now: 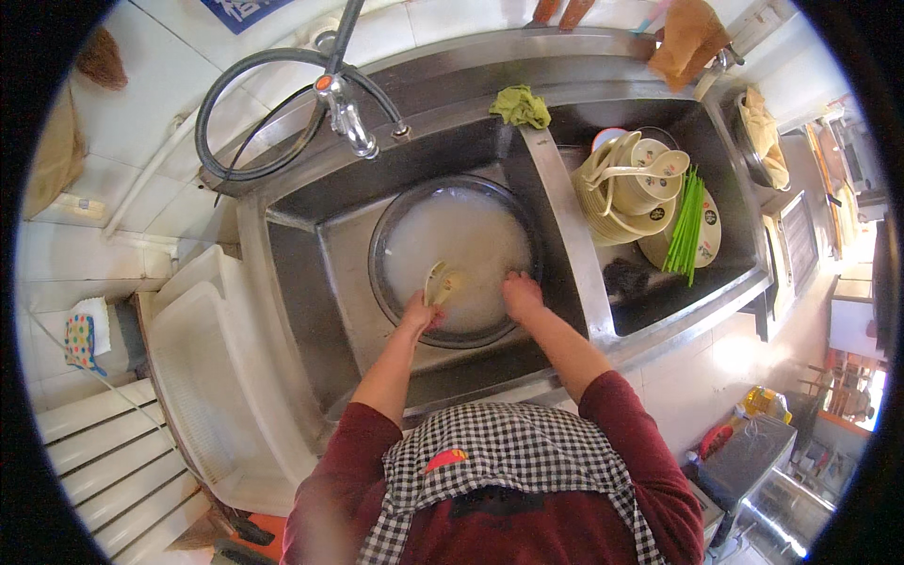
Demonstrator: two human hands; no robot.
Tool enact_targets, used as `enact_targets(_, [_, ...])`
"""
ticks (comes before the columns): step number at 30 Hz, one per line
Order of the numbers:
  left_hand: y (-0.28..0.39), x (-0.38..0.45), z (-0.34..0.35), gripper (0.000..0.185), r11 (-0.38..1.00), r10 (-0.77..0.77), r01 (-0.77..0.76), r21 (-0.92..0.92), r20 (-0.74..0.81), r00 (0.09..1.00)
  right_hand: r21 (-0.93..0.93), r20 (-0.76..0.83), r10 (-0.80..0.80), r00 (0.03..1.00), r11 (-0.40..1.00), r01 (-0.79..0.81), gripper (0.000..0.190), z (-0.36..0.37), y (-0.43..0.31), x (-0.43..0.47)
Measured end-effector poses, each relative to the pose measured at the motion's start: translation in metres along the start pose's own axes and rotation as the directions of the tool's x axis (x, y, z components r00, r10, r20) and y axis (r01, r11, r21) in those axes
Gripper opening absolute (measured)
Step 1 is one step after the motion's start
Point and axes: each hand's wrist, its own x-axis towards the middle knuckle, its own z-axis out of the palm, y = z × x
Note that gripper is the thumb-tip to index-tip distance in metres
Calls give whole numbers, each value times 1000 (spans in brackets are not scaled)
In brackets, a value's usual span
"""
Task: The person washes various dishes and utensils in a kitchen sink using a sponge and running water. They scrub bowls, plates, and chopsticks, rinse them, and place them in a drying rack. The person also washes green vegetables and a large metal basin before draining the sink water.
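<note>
A round dark basin (374, 244) of cloudy, soapy water rests in the left bowl of a steel sink. My left hand (424, 312) grips pale soup spoons (435, 279) at the basin's near side, partly over the water. My right hand (522, 295) dips into the water at the near right, its fingertips hidden, so what it may hold cannot be seen. In the right bowl, cream bowls (600, 219) are stacked with a spoon (667, 165) on top. Green stalks (684, 226) lie over a patterned plate (710, 229) beside them.
A chrome faucet (349, 120) with a looped black hose overhangs the sink's back left. A green cloth (521, 107) lies at the back of the steel divider (565, 191). A white plastic crate (212, 367) stands at the left. A brown cloth (688, 42) hangs at the back right.
</note>
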Motion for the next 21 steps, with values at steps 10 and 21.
enact_targets(10, [42,-48,-2,50,862,197,-220,456,99,975,185,-259,-110,960,969,161,31,-2,-42,-8])
enact_targets(21, [155,-172,95,37,938,280,-343,54,467,839,125,-677,-40,735,978,169,23,-7,36,-102])
